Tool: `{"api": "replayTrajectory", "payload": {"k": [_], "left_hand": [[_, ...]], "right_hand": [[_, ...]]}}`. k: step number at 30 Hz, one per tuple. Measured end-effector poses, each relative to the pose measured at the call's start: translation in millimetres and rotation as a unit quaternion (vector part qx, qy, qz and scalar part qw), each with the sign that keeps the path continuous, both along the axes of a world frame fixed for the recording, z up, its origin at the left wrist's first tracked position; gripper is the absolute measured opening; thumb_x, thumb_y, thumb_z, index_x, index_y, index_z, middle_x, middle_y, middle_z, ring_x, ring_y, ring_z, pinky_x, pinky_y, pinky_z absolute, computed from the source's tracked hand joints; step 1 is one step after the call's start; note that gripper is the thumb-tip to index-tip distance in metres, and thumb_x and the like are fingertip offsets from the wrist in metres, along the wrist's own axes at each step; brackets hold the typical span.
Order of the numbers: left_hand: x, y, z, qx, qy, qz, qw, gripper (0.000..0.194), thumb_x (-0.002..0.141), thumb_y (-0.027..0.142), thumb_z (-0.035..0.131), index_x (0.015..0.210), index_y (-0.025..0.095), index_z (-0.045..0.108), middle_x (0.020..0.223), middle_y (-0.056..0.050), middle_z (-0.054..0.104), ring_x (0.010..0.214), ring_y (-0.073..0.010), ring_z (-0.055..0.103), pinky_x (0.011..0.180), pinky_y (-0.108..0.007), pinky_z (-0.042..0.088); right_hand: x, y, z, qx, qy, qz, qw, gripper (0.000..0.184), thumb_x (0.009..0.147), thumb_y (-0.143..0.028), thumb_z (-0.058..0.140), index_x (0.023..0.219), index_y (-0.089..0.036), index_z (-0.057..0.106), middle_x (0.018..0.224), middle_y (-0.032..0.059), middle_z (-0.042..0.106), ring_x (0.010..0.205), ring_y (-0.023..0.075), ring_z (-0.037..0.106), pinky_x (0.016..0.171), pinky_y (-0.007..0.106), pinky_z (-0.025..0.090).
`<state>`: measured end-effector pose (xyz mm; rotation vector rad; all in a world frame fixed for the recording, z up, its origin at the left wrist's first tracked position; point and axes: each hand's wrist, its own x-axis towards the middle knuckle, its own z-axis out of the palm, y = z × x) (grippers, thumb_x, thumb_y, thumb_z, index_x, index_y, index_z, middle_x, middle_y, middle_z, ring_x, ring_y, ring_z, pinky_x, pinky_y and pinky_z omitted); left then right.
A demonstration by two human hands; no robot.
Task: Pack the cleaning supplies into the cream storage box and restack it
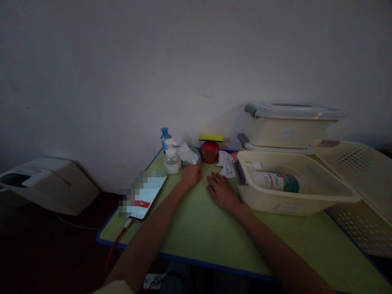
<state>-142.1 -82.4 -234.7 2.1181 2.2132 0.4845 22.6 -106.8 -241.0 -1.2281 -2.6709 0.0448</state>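
Note:
My left hand [191,175] is closed on the table, its fingers curled; what it holds, if anything, I cannot make out. Just behind it are white tissues [187,154] on a grey-green pack, partly hidden by the hand. A clear jar with a white lid [172,161] stands to its left. My right hand [223,191] lies flat on the green tabletop [196,232], fingers apart and holding nothing. Beyond its fingertips is a crumpled white cloth [226,164]. Close on its right stands an open cream bin [284,206] with a white bottle [269,181] lying inside.
A tablet [150,196] with a red cable [114,245] lies at the left edge. At the back are a blue bottle [164,139] and a red woven container [210,154] topped by a yellow sponge [211,138]. A lidded box [288,130] and perforated basket [358,163] stand right.

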Motion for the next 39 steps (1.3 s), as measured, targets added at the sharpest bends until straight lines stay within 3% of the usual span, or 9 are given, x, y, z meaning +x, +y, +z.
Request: {"api": "replayTrajectory", "payload": {"k": [7,13,19,22,25,30,33,35,39], "left_hand": [[-2,-2,-3.1,0.065,-0.032,-0.006,0.997,0.018,0.072,0.008,0.042,0.075,0.017,0.057,0.07,-0.006,0.06,0.072,-0.0198,0.057,0.063,-0.028,0.039],[-5,-1,-6.2,0.15,-0.062,-0.039,0.986,0.028,0.069,0.0,0.038,0.081,0.018,0.055,0.084,-0.006,0.058,0.085,-0.019,0.053,0.07,-0.028,0.041],[-3,-3,-6.7,0.221,-0.071,-0.068,0.97,0.02,0.073,0.007,0.042,0.085,0.017,0.055,0.091,-0.008,0.054,0.094,-0.0207,0.05,0.082,-0.033,0.042],[0,-6,-4.7,0.313,-0.075,-0.078,0.943,0.023,0.073,0.014,0.048,0.096,0.015,0.054,0.1,-0.01,0.053,0.099,-0.022,0.049,0.09,-0.037,0.04],[0,-12,0.8,0.401,-0.082,-0.018,0.912,0.037,0.074,0.02,0.052,0.11,0.014,0.046,0.119,-0.015,0.046,0.117,-0.0257,0.04,0.103,-0.045,0.027],[-15,-19,13.8,0.444,-0.132,0.133,0.876,0.057,0.072,0.021,0.053,0.123,0.015,0.027,0.138,-0.02,0.025,0.134,-0.0285,0.016,0.107,-0.052,0.009],[-34,-17,16.4,0.485,-0.16,0.198,0.837,0.071,0.068,0.023,0.059,0.127,0.012,0.02,0.14,-0.022,0.019,0.134,-0.0287,0.014,0.108,-0.049,0.012],[-46,-12,14.2,0.486,-0.192,0.227,0.822,0.077,0.066,0.023,0.062,0.128,0.009,0.019,0.138,-0.023,0.023,0.133,-0.0287,0.019,0.108,-0.046,0.016],[-56,-3,4.9,0.396,-0.301,0.223,0.838,0.064,0.07,0.028,0.059,0.125,0.011,0.029,0.124,-0.018,0.044,0.119,-0.0249,0.042,0.101,-0.038,0.032]], "right_hand": [[0,0,1.5,0.002,0.002,0.003,1.0,0.043,0.09,-0.029,0.035,0.128,-0.01,0.044,0.136,0.0175,0.04,0.126,0.0269,0.035,0.104,0.044,0.023],[0,-1,2.5,0.0,0.001,-0.002,1.0,0.043,0.09,-0.029,0.035,0.127,-0.01,0.045,0.136,0.0184,0.039,0.127,0.0275,0.034,0.104,0.044,0.023],[-1,-1,1.7,-0.003,0.004,0.0,1.0,0.043,0.09,-0.029,0.035,0.127,-0.01,0.045,0.136,0.0183,0.039,0.126,0.0272,0.035,0.104,0.045,0.022],[-1,-1,1.8,-0.005,0.01,0.002,1.0,0.043,0.09,-0.029,0.034,0.128,-0.01,0.044,0.137,0.0184,0.039,0.127,0.0264,0.034,0.104,0.045,0.022],[-1,-1,2.2,-0.011,0.013,0.003,1.0,0.043,0.09,-0.029,0.035,0.128,-0.01,0.044,0.137,0.0192,0.037,0.128,0.0262,0.033,0.104,0.045,0.022],[-1,-1,1.6,-0.01,0.012,0.001,1.0,0.043,0.09,-0.03,0.035,0.127,-0.011,0.045,0.137,0.0187,0.039,0.127,0.0264,0.034,0.104,0.046,0.024],[0,0,1.4,-0.009,0.013,0.003,1.0,0.042,0.09,-0.03,0.035,0.127,-0.012,0.045,0.137,0.0182,0.039,0.127,0.0254,0.034,0.104,0.045,0.024],[0,0,1.3,-0.005,0.011,0.004,1.0,0.042,0.09,-0.03,0.035,0.127,-0.011,0.044,0.136,0.0181,0.039,0.127,0.0254,0.034,0.104,0.045,0.023],[0,-1,1.6,-0.004,0.009,0.003,1.0,0.042,0.09,-0.029,0.035,0.127,-0.011,0.045,0.137,0.0178,0.039,0.127,0.0254,0.034,0.104,0.044,0.023]]}}
